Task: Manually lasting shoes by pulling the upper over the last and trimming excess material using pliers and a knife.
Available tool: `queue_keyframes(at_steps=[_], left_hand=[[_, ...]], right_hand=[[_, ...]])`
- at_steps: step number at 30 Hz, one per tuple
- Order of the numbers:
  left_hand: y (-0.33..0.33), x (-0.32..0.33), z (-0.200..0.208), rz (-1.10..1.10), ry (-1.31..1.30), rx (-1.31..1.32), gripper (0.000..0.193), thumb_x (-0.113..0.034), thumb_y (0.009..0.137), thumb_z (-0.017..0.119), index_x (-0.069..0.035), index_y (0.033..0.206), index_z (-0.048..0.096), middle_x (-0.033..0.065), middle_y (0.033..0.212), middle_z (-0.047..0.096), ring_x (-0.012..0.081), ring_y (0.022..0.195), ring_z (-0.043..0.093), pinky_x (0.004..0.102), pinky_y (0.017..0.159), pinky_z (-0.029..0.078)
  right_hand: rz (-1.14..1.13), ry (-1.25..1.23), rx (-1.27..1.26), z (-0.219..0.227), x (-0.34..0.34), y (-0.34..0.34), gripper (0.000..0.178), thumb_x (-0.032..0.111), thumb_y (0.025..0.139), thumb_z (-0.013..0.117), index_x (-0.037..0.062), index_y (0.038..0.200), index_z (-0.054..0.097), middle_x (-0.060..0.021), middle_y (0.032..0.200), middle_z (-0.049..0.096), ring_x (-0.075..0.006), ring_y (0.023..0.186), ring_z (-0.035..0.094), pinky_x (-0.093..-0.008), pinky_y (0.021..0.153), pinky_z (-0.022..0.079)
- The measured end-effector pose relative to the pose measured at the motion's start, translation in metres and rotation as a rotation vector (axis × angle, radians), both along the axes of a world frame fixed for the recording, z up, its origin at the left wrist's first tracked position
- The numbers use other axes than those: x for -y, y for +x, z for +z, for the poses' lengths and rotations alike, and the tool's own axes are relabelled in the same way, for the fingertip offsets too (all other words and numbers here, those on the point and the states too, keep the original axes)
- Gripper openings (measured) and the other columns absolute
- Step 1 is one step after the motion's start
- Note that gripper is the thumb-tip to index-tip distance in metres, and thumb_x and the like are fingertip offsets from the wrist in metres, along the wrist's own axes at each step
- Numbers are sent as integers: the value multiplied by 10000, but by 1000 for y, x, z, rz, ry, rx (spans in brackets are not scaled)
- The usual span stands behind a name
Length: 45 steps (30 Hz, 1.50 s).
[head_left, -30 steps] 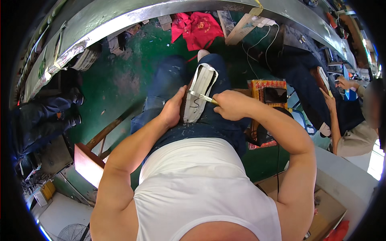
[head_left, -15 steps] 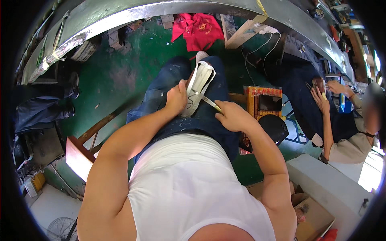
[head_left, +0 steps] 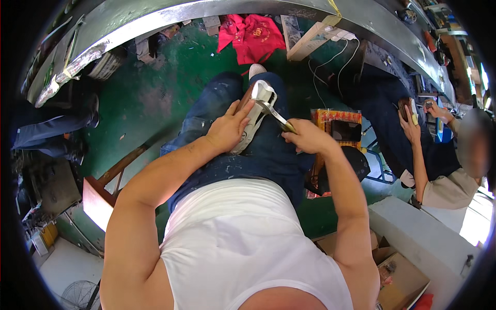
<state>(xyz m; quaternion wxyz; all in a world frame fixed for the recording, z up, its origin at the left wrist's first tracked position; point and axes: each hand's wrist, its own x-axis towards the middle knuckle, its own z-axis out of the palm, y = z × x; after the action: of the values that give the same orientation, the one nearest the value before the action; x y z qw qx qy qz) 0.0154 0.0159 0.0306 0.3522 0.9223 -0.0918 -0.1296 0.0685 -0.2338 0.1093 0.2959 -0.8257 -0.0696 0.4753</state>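
On my lap lies a shoe upper on a last [head_left: 251, 129], bottom side up, with a pale underside and a brown side along its left edge. My left hand [head_left: 229, 127] grips it from the left, fingers reaching across its pale edge near the far end. My right hand [head_left: 308, 136] is closed round the handle of metal pincers [head_left: 277, 117]. Their curved head touches the right edge of the upper near its far end, close to my left fingertips. What the jaws pinch is too small to tell.
A metal bench edge [head_left: 186, 14] curves across ahead. Red cloth [head_left: 253, 37] lies on the green floor beneath. To my right are a phone [head_left: 346, 130] on a patterned surface and a seated co-worker [head_left: 439, 181] handling a shoe. A wooden stool [head_left: 101, 199] stands left.
My left hand has shifted toward the shoe's far end, its fingers now across the edge. The pincers have turned and moved farther along the shoe, with my right hand slightly higher.
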Motion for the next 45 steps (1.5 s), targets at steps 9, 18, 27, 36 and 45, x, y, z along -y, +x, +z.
queue_keyframes(at_steps=[9,18,27,36,45], left_hand=[[4,-2,22,-117,70,-110,599,-319,1002,485,-229,1548,257,398,1404,397,522,966,629,496,884,528],[-18,-15,-1,168,-262,-208,677,-239,977,574,52,1507,270,293,1486,400,356,1371,439,344,1112,348],[-14,-16,6,219,-401,-373,800,-233,878,700,6,1518,285,272,1411,502,352,1293,524,350,1073,403],[31,-66,102,-371,84,142,873,-136,683,810,-14,1448,407,240,1408,487,387,1250,520,433,1040,427],[4,-84,36,-354,391,287,873,-82,648,783,36,1414,380,185,1360,513,336,1284,483,496,1097,333]], right_hand=[[17,22,455,-20,-31,10,467,361,1025,455,-84,958,579,-302,880,647,-485,883,626,-522,792,479],[122,95,409,-27,-33,-35,403,337,1025,456,-46,965,567,-302,889,641,-483,882,615,-515,779,463],[-154,215,70,-22,-35,-44,386,352,1011,494,-23,970,578,-154,773,656,-274,677,649,-384,664,510],[-458,345,317,-11,23,-58,262,223,945,617,11,1098,600,-62,751,652,-147,661,616,-298,624,492],[17,141,575,17,5,-44,318,152,901,607,27,1192,579,-218,999,629,-414,978,606,-464,820,483]])
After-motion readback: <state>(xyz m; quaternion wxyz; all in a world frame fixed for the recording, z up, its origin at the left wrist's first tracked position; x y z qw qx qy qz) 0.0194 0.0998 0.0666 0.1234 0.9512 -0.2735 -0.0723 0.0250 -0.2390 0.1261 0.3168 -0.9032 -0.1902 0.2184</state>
